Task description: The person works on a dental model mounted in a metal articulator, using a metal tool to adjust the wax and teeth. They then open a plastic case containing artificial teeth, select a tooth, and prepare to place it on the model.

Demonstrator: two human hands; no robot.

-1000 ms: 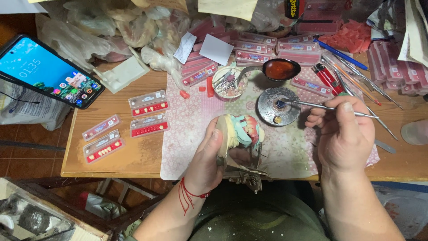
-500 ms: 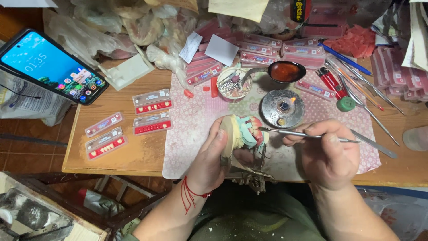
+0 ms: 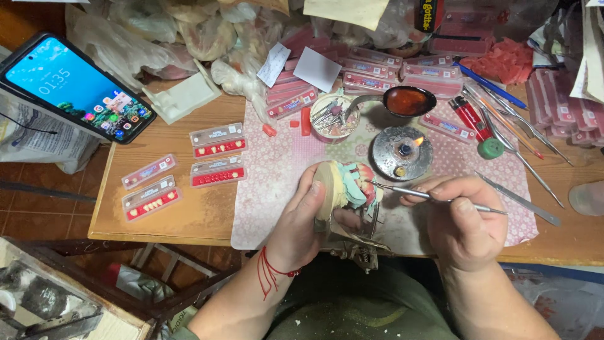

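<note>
Head view: my left hand (image 3: 302, 223) grips the pale plaster denture model (image 3: 345, 186); right hand (image 3: 462, 220) pinches a thin metal wax tool (image 3: 428, 195) at its pink gum, teeth partly set, I judge

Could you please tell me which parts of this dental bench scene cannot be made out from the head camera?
- Dental model: its near side is hidden by the left hand.
- Metal instrument: its middle is covered by the right hand; its tip is too small to tell contact.
- Hinged metal frame: mostly hidden under both hands.
- Phone: its left corner is cut off.
</note>
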